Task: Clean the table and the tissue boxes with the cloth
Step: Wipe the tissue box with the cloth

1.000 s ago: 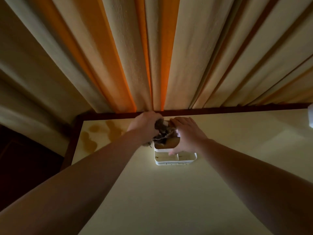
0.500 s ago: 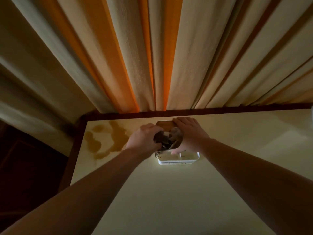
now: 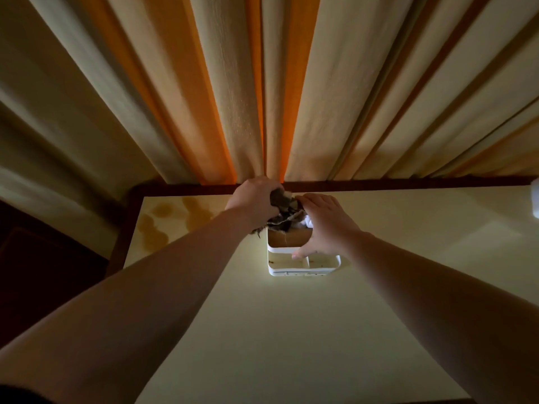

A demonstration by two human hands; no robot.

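Two bare forearms reach forward from the bottom corners of the view over a pale cream table with a dark wooden edge. Past them, near the far edge of the table, stands a white tissue box with open compartments along its near side and a brown wooden top behind them; small dark specks lie in the compartments. The right hand lies over the right part of the box, its fingers wrapped across the brown top and its thumb down on the white rim, so it grasps the box. A bit of white tissue shows just under those fingers. The left hand is clenched round a dark, crumpled cloth, which hangs against the far left part of the box top, with a frayed end trailing down by the wrist. To the left of that hand, brownish stains spread over the far left corner of the table. At the right border a small white object is cut off by the frame. Behind the table hang long pleated curtains, cream with glowing orange folds.
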